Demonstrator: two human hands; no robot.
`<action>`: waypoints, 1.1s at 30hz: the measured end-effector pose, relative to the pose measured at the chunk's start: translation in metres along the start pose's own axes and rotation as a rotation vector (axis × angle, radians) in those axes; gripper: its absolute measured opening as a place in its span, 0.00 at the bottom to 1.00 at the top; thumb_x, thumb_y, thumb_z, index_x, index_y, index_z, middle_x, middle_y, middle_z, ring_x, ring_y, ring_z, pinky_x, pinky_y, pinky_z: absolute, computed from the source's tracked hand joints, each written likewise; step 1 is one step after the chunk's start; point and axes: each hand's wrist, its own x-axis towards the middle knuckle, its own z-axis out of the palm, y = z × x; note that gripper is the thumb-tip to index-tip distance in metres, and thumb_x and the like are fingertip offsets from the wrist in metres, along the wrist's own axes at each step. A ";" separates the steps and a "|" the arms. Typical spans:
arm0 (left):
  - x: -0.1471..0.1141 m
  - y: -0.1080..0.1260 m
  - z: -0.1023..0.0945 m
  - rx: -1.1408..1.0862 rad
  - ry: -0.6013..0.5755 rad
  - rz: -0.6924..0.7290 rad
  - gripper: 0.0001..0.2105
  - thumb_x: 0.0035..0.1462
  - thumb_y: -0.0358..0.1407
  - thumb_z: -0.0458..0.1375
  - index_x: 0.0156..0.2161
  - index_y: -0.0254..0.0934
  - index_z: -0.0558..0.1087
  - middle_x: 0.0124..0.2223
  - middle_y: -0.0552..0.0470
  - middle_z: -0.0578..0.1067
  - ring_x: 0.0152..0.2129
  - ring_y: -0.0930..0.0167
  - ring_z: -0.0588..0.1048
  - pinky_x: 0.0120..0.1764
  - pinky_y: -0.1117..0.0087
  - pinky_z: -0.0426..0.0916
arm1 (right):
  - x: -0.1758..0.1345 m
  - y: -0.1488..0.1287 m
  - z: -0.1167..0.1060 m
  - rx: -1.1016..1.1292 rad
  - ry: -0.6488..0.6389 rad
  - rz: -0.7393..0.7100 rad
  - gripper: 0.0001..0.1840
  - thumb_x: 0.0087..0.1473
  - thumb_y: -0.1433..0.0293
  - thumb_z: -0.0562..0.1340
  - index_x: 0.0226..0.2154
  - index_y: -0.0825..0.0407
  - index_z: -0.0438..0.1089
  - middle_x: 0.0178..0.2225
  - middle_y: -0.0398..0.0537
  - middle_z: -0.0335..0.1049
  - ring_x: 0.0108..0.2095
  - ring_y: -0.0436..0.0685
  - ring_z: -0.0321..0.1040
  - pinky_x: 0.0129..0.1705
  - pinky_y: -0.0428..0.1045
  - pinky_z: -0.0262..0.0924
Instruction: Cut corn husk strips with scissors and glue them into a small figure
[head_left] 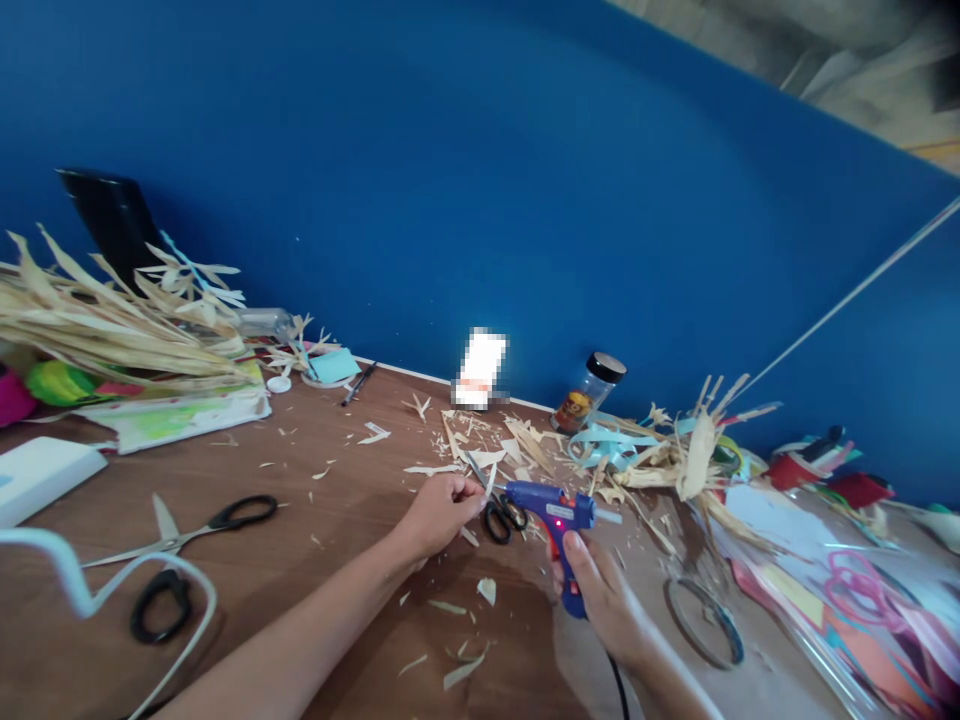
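Observation:
My right hand (596,585) is wrapped round the grip of a blue glue gun (546,498), whose small red light is lit. The gun's nozzle points left, close to my left hand (444,512). Between the fingertips of that hand is a small pale strip of dried husk (491,480). A small pair of black-handled scissors (496,522) lies on the table just behind and below the strip, its handles partly hidden by the hand. Husk scraps (487,590) are scattered around both hands.
Large open scissors (171,542) and a white cable (202,590) lie at left, near a pile of dried husks (112,330). A lidded jar (589,392), blue ribbon (611,445) and a tape ring (705,622) are at right. A blue partition (375,180) rises behind.

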 end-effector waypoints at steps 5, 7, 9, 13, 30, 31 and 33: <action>-0.001 0.002 0.000 -0.007 0.007 -0.015 0.11 0.45 0.41 0.54 0.26 0.33 0.71 0.19 0.57 0.64 0.14 0.78 0.59 0.18 0.76 0.54 | -0.001 -0.003 0.004 0.004 0.046 -0.025 0.25 0.54 0.50 0.48 0.30 0.55 0.65 0.22 0.43 0.61 0.21 0.49 0.58 0.23 0.44 0.54; -0.001 0.001 -0.001 -0.009 0.000 -0.012 0.12 0.45 0.41 0.54 0.26 0.33 0.71 0.19 0.57 0.64 0.14 0.78 0.59 0.18 0.76 0.55 | -0.003 -0.005 0.003 -0.038 0.074 -0.055 0.26 0.55 0.51 0.45 0.31 0.55 0.65 0.23 0.44 0.63 0.21 0.50 0.59 0.23 0.45 0.55; -0.001 0.000 -0.001 -0.008 -0.001 -0.019 0.12 0.45 0.41 0.54 0.26 0.33 0.70 0.19 0.57 0.63 0.14 0.77 0.60 0.18 0.76 0.56 | -0.007 -0.005 0.000 -0.168 0.119 -0.110 0.25 0.56 0.52 0.45 0.31 0.55 0.65 0.22 0.46 0.64 0.21 0.52 0.60 0.24 0.45 0.56; 0.000 0.000 -0.002 0.008 0.011 -0.040 0.11 0.45 0.40 0.54 0.28 0.32 0.71 0.20 0.57 0.65 0.14 0.78 0.60 0.19 0.76 0.56 | -0.018 -0.001 -0.008 -0.596 0.283 -0.236 0.18 0.56 0.60 0.50 0.43 0.53 0.62 0.29 0.49 0.69 0.28 0.56 0.65 0.31 0.48 0.58; -0.001 0.001 -0.009 0.063 -0.017 -0.093 0.17 0.43 0.47 0.57 0.33 0.35 0.72 0.25 0.56 0.69 0.16 0.77 0.61 0.25 0.74 0.57 | -0.110 0.070 -0.094 -1.418 0.668 0.061 0.11 0.54 0.60 0.52 0.32 0.50 0.62 0.28 0.48 0.67 0.31 0.59 0.66 0.29 0.49 0.55; -0.001 0.001 -0.009 0.062 -0.017 -0.099 0.17 0.43 0.48 0.58 0.33 0.35 0.72 0.26 0.56 0.70 0.16 0.77 0.60 0.25 0.74 0.57 | -0.112 0.070 -0.094 -1.397 0.665 0.084 0.11 0.54 0.60 0.52 0.32 0.50 0.62 0.28 0.48 0.67 0.31 0.59 0.67 0.29 0.49 0.55; -0.001 0.000 -0.010 0.060 -0.009 -0.106 0.18 0.42 0.48 0.58 0.33 0.35 0.72 0.27 0.55 0.70 0.16 0.77 0.60 0.25 0.73 0.57 | -0.113 0.066 -0.093 -1.361 0.652 0.112 0.11 0.54 0.60 0.52 0.32 0.50 0.62 0.30 0.48 0.68 0.33 0.59 0.67 0.30 0.49 0.56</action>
